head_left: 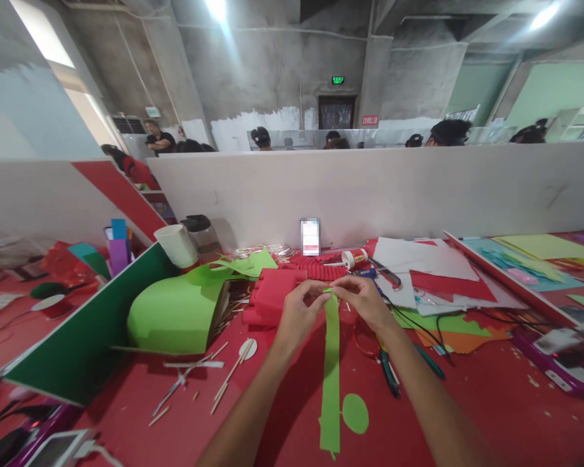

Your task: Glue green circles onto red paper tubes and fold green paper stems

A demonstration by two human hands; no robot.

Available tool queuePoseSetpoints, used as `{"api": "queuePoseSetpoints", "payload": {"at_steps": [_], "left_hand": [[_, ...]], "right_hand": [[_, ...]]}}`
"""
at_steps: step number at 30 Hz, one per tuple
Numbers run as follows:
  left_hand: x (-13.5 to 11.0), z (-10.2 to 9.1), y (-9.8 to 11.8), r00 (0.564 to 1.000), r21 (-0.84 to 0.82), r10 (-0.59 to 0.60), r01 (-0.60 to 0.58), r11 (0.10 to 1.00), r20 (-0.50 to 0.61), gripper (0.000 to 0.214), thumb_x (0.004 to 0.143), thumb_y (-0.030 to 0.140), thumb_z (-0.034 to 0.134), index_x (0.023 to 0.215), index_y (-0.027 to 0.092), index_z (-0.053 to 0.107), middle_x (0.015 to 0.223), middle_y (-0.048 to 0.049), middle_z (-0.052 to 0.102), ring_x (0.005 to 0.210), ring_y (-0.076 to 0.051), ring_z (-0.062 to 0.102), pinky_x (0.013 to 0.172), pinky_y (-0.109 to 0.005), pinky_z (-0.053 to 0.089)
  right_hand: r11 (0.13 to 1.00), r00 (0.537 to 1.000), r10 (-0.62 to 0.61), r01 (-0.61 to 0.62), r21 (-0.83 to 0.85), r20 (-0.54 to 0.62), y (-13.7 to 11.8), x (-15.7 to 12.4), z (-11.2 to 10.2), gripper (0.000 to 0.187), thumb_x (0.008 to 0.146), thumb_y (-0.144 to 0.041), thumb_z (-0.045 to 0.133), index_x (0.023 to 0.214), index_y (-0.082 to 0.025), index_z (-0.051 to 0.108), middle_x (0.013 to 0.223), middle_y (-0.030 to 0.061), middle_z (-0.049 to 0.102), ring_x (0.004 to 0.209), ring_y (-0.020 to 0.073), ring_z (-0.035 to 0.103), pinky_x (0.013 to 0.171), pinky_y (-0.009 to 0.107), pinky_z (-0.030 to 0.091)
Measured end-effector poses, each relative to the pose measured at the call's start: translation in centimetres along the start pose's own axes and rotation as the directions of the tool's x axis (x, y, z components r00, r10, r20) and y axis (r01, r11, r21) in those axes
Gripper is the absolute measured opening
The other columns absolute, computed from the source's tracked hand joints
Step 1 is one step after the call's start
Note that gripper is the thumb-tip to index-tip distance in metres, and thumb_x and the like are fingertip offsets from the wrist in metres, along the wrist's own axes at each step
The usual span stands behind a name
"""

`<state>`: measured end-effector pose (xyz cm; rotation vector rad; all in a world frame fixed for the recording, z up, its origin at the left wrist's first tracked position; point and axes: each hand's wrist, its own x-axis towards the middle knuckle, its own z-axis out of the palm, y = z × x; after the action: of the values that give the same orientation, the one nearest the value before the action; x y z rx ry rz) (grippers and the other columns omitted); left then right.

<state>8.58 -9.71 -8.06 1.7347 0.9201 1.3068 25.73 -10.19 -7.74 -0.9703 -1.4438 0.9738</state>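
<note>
My left hand (299,309) and my right hand (363,299) meet above the red table (467,402), both pinching the top end of a long green paper strip (331,363). The strip hangs down toward me, with a round green piece (355,413) joined to its lower part. Just behind my hands lies a stack of red foam pieces (271,295), and behind that a pleated red paper (321,267).
A curved green foam sheet (175,314) lies at left beside a green divider board (82,344). Wooden sticks (224,383), scissors (387,366), a glue tube (354,258), a paper cup (178,245), a phone (310,237) and coloured paper sheets (433,272) lie around. People sit beyond the white partition (418,188).
</note>
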Motion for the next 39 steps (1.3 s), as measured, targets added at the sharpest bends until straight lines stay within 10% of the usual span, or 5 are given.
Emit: {"api": "queuePoseSetpoints", "payload": {"at_steps": [10,39], "left_hand": [[-0.3,0.1,-0.7,0.989,0.179,0.149,-0.150,0.972,0.023,0.023,0.082,0.026,0.066,0.104,0.022,0.070,0.084,-0.0032,0.068,0.074,-0.015,0.060,0.070,-0.025,0.049],[0.1,-0.1,-0.2,0.997,0.045,-0.080,0.080,0.996,0.003,0.026,0.084,0.039,0.060,0.087,0.015,0.070,0.076,-0.0039,0.070,0.063,-0.015,0.059,0.060,-0.024,0.046]], "right_hand": [[0.995,0.999,0.034,-0.031,0.091,-0.034,1.0,0.2,0.1,0.017,0.075,-0.031,0.073,0.087,-0.021,0.070,0.078,0.0005,0.066,0.071,0.0149,0.060,0.064,0.026,0.047],[0.957,0.991,-0.133,0.137,-0.254,0.033,0.3,-0.1,0.1,0.019,0.083,-0.039,0.064,0.089,-0.022,0.070,0.085,0.0034,0.071,0.078,0.0208,0.066,0.072,0.032,0.052]]}}
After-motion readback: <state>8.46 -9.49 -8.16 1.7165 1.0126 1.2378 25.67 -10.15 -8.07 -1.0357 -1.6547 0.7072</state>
